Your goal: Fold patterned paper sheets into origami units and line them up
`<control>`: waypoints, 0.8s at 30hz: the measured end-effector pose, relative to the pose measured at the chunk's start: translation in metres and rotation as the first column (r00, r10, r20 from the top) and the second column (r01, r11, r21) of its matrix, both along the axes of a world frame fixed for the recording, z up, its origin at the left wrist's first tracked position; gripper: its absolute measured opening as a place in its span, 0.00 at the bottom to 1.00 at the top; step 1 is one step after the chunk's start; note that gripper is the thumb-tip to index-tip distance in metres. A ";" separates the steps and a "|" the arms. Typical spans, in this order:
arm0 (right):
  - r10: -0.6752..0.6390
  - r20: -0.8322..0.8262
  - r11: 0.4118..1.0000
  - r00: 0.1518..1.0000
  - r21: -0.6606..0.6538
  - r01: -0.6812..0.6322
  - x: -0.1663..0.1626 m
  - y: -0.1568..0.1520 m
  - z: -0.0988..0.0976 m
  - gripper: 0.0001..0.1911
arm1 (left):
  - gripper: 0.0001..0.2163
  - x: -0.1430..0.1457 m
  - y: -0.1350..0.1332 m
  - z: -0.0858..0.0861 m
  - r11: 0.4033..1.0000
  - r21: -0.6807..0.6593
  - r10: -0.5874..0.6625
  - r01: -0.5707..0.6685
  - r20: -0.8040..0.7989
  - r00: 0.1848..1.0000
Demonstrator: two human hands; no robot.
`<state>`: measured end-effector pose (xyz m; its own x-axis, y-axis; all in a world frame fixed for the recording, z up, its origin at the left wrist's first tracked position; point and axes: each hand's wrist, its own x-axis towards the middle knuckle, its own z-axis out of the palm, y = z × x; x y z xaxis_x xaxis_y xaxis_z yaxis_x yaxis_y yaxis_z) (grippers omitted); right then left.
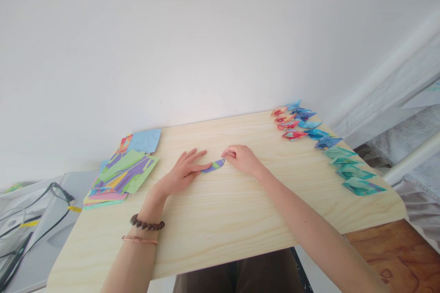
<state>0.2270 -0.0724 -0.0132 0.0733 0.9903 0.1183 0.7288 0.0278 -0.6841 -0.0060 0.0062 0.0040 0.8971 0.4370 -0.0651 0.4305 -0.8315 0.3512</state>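
A narrow folded piece of purple and green paper (213,166) lies on the light wood table (213,219) in front of me. My left hand (184,171) rests beside it with fingers spread, and its thumb presses on the left end of the paper. At the right end, my right hand (242,158) pinches the paper's tip between thumb and bent fingers. The fingertips hide part of that tip.
Sheets of patterned paper (137,169) are piled at the table's left. Along the right side stand rows of folded paper boats, red (294,135), blue (327,142) and green (362,187). A white wall rises behind. Cables (58,190) lie left of the table.
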 end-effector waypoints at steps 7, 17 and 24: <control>-0.057 0.094 0.991 0.994 0.127 0.045 -0.018 -0.011 -0.001 0.09 | 0.16 0.006 -0.007 -0.004 0.996 0.023 0.085 -0.088 0.104 0.991; -0.054 0.140 0.996 0.989 0.073 0.044 -0.018 -0.007 -0.003 0.08 | 0.15 0.006 -0.009 -0.002 0.997 0.032 0.068 -0.073 0.131 0.989; -0.036 0.123 0.998 0.992 0.046 0.030 -0.016 -0.006 -0.002 0.06 | 0.15 0.006 -0.011 -0.001 0.997 0.010 0.081 -0.082 0.117 0.990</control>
